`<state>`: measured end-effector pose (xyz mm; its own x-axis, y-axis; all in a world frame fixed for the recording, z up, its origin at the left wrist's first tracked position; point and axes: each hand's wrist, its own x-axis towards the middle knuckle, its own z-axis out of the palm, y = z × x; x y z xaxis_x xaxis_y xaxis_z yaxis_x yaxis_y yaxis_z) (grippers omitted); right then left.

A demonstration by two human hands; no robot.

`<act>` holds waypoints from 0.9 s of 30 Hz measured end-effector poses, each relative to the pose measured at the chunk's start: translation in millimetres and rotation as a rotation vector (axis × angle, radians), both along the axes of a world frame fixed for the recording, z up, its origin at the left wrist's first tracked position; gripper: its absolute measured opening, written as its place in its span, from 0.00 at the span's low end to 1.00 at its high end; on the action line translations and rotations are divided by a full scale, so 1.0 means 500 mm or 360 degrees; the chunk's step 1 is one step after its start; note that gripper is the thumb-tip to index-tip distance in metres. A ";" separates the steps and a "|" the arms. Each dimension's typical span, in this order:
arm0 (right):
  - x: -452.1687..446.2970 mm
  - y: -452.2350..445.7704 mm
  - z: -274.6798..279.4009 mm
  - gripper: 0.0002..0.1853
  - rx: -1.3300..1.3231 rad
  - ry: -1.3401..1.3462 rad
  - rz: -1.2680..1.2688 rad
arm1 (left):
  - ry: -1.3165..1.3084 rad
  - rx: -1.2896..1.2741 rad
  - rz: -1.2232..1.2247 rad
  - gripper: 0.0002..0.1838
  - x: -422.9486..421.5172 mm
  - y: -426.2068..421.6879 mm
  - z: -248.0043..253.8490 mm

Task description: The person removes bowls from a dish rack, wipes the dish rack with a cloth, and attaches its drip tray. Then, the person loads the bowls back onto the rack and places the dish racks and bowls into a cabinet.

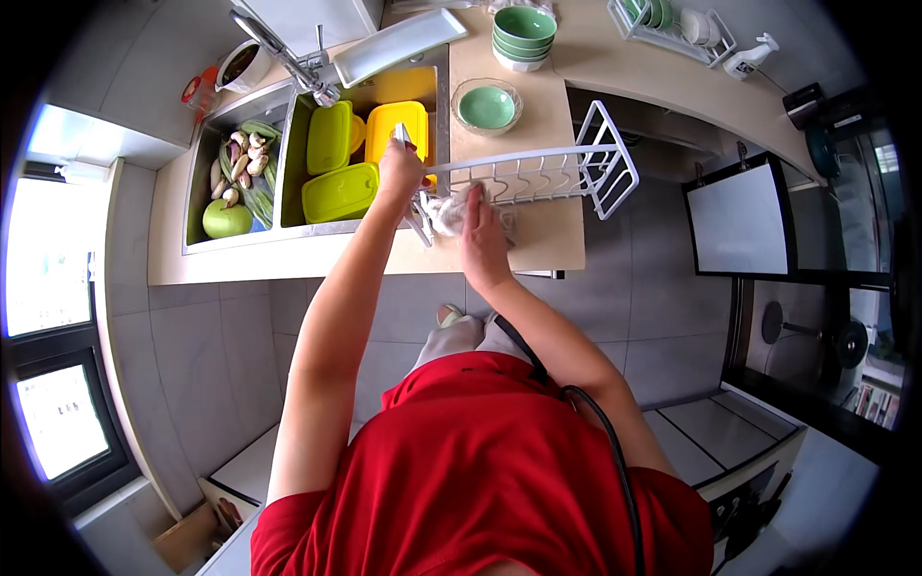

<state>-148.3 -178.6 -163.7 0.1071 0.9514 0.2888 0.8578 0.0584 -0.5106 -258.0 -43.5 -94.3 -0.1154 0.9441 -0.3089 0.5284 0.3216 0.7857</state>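
Note:
A white wire dish rack (538, 158) is held up over the counter edge, tilted, its far end sticking out to the right. My left hand (401, 171) is closed round the rack's left end, beside the sink. In my right hand (483, 235) is a whitish cloth (447, 213), pressed against the rack's lower left part. The fingers partly cover the cloth. Just beyond the rack, a green bowl (486, 107) sits inside a clear glass bowl (520, 113) on the counter.
The double sink (285, 163) holds vegetables on the left and yellow and green plastic containers (329, 139) on the right. Behind it are a faucet (312, 72) and a white tray (401, 48). Stacked green bowls (523, 34), another rack (672, 34) and a spray bottle (751, 58) stand farther back.

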 end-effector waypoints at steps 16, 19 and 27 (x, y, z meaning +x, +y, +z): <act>-0.043 -0.023 -0.027 0.30 0.0217 0.0488 0.0424 | -0.0071 0.0022 0.0006 0.08 -0.005 -0.004 -0.002; -0.017 -0.015 -0.036 0.23 0.0032 0.0665 0.0486 | -0.0123 0.0016 -0.0036 0.09 -0.014 0.007 -0.020; -0.030 0.010 0.093 0.23 0.0275 0.1074 0.0523 | -0.0224 0.0080 0.0010 0.10 -0.011 -0.019 -0.002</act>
